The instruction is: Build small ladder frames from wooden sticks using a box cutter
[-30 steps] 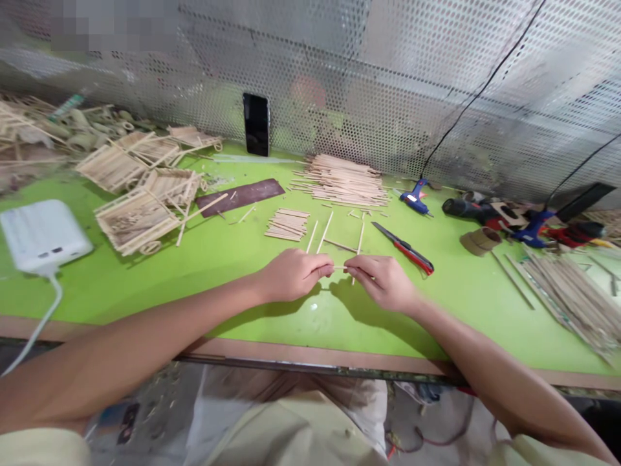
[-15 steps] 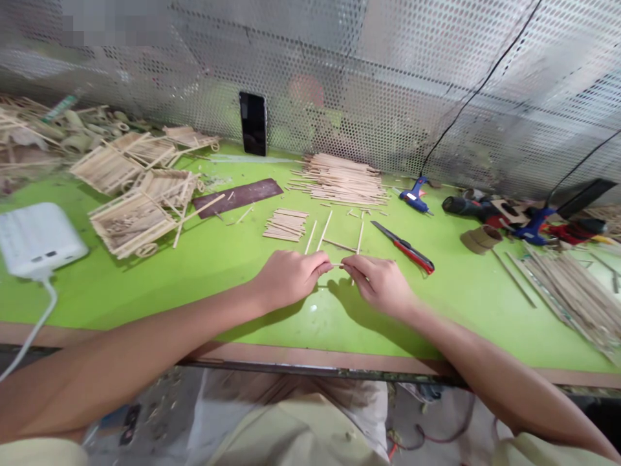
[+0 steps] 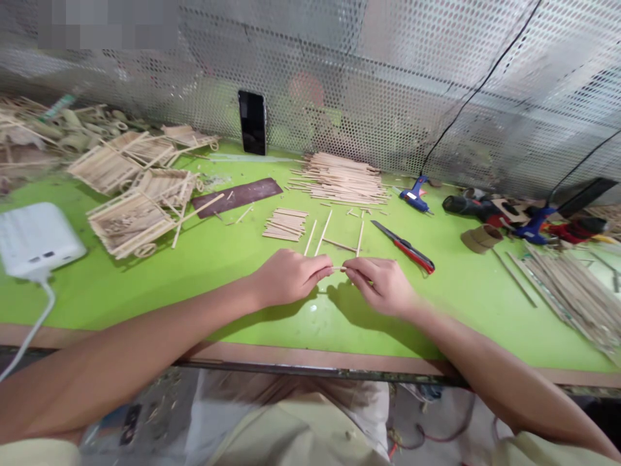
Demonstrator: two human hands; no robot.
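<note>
A thin wooden stick (image 3: 338, 268) is pinched at its ends by the left hand (image 3: 291, 276) and the right hand (image 3: 383, 283), above the green tabletop (image 3: 291, 331). It is judged light, stiff but easily snapped; gentle holding near both ends is advised.

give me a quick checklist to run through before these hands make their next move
1. Left hand has a grip on the thin stick: ok, pinched at the fingertips.
2. Right hand has a grip on the same stick: ok, also pinched at the fingertips.
3. Stick ends sound: cannot tell, the fingers cover them.
4. Utility knife apart from both hands: ok, it lies on the green tabletop beyond the right hand.
5. Nearer blue glue gun cool: cannot tell from the picture.
</note>
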